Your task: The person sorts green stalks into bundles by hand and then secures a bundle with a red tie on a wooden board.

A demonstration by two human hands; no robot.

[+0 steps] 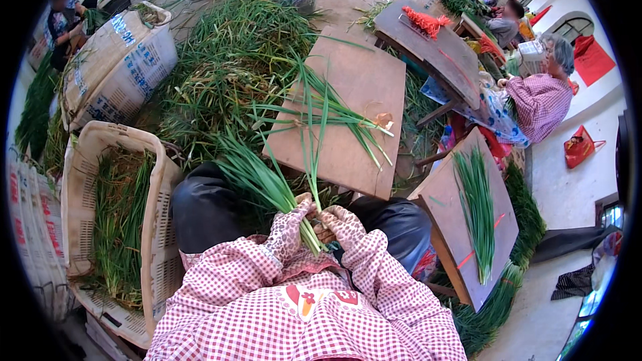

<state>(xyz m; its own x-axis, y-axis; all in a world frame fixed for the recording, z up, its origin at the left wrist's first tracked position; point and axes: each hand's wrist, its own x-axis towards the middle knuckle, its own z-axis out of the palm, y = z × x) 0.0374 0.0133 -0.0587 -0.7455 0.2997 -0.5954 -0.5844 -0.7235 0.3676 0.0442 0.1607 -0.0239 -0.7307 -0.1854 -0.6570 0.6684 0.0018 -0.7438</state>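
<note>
My left hand (289, 224), in a patterned glove, is closed round a bunch of garlic chives (259, 178), its pale cut ends pointing down toward my lap. Beside it, nearly touching, my gloved right hand (340, 223) pinches the lower ends of a few long chive stalks (314, 158), whose leaves reach up over the board. Its fingertips are partly hidden. On the wooden board (361, 80) in front of me lie loose chives (338, 108) with some dry husk at their ends. A neat bundle of chives (474, 207) with red ties rests on a smaller board (503, 227) at my right.
A large heap of chives (227, 67) covers the floor ahead left. Left of my knee stands a plastic crate (155, 227) holding trimmings; a big white crate (134, 60) is behind it. Red ties (425, 23) lie on another table (441, 53). A co-worker (540, 97) sits at the right.
</note>
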